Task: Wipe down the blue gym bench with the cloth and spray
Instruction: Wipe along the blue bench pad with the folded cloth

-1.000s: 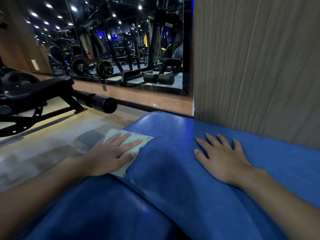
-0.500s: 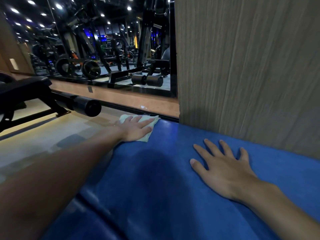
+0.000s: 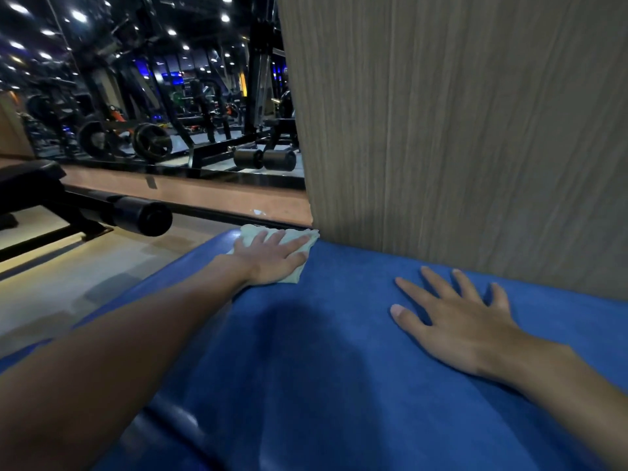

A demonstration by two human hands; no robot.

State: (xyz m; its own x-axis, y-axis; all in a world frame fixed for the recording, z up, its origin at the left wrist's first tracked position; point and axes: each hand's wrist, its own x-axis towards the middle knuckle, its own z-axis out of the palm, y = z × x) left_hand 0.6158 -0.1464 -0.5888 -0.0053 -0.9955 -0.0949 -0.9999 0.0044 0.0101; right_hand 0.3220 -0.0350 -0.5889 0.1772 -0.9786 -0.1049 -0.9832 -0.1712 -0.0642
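Light: dim overall; you see small ceiling spots (image 3: 79,16) shining far beyond the left grip (image 3: 272,258). Shadow: dark patch on the desk (image 3: 356,287) between left grip and right grip (image 3: 465,321). Glare: warm strip on floor (image 3: 44,244) left of left grip. Edges: bowed, soft.

Left of me a black foam roller (image 3: 142,215) juts over the floor (image 3: 68,287); a mirror (image 3: 153,96) (reflecting gym machines) adjoins the wood-grain wall (image 3: 458,130).

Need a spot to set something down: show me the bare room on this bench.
Bare: the wide bench stretch between the left hand and the right hand, running toward the near edge. Crowded: the far corner against the wood panel, where the left hand presses the cloth.
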